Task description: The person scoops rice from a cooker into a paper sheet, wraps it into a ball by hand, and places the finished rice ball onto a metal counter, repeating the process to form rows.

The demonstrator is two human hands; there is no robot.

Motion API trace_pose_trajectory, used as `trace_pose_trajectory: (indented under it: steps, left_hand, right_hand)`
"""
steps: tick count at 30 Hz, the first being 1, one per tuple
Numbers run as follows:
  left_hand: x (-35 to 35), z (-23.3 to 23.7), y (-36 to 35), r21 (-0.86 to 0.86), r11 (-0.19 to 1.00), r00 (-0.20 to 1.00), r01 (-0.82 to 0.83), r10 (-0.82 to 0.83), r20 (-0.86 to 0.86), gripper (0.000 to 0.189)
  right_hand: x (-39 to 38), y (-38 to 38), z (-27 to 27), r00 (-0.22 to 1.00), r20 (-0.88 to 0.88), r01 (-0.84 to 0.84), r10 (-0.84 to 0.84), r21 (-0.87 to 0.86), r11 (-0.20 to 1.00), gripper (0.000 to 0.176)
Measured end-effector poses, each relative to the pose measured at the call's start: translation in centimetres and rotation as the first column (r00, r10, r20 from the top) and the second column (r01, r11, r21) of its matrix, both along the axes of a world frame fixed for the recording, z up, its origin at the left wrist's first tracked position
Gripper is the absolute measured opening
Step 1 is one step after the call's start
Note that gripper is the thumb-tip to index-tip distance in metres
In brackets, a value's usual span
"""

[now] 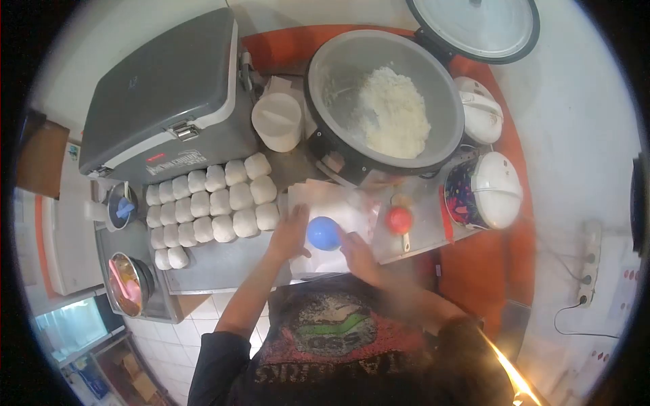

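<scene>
On a stack of pale wrapping paper (308,198) at the table's front sits a small blue round bowl (323,233). My right hand (357,256) has its fingers against the bowl's right side and seems to grip it; part of the grip is hidden. To the bowl's left, my left hand (291,233) lies on the paper's edge with fingers stretched, holding nothing. Just left of that hand, rows of white wrapped rounded parcels (220,203) cover the metal tabletop. Right of the paper lies a red round scoop (399,220) with a pale handle.
A large pot (325,88) with white rice (396,115) stands behind the paper, its lid (477,27) raised. A grey cooler box (162,88) and a white container (277,122) are at back left. Patterned lidded pails (497,189) stand right; bowls (132,284) are far left.
</scene>
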State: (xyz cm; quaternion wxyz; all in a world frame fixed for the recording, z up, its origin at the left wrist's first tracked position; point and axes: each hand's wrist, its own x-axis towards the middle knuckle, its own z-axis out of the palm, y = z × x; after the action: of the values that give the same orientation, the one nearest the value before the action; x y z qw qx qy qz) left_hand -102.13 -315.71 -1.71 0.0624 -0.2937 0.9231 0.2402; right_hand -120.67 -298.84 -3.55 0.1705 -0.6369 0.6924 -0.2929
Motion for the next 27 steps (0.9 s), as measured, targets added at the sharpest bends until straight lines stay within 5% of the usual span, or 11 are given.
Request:
trace_pose_trajectory:
  steps: [3,9,15,16,18,21,24,27]
  left_hand:
    - [0.9,-1.0,0.2,0.003,1.000,0.994,-0.017,0.018,-0.108,0.131]
    - [0.9,-2.0,0.7,0.013,0.998,0.990,-0.065,0.066,-0.122,0.139]
    - [0.0,-5.1,-2.3,0.086,0.995,0.998,-0.042,0.039,0.042,0.071]
    - [-0.4,-5.5,-2.4,-0.051,0.996,0.995,-0.070,0.066,-0.076,0.064]
    - [-1.5,-6.4,-2.2,-0.306,0.937,0.947,-0.169,0.068,-0.314,0.054]
    - [-2.7,-10.0,-0.8,-0.332,0.922,0.952,-0.202,0.104,-0.289,0.054]
    - [-3.3,-7.2,0.1,-0.197,0.950,0.938,-0.243,0.178,-0.299,0.053]
    - [-4.8,-3.9,-0.6,-0.007,0.954,0.930,-0.300,0.291,-0.223,0.054]
  right_hand:
    - [1.0,1.9,-1.8,0.994,-0.058,-0.072,0.090,0.260,0.963,0.070]
    - [1.3,1.3,-1.7,0.988,-0.140,0.103,-0.060,0.324,0.941,0.074]
    - [-2.3,0.2,0.3,0.934,0.356,-0.113,-0.008,0.318,0.941,0.070]
    - [-2.5,0.2,1.4,0.916,0.401,-0.107,-0.018,0.287,0.952,0.070]
    - [-2.5,0.5,3.0,0.860,0.495,-0.001,-0.120,0.237,0.972,0.070]
    - [-2.7,2.0,4.7,0.673,0.608,0.293,-0.421,0.304,0.907,0.070]
    - [-5.0,4.9,2.9,0.395,0.708,0.582,-0.585,0.300,0.756,0.071]
    - [-12.2,8.0,-3.1,0.493,0.428,0.741,-0.757,0.250,0.624,0.069]
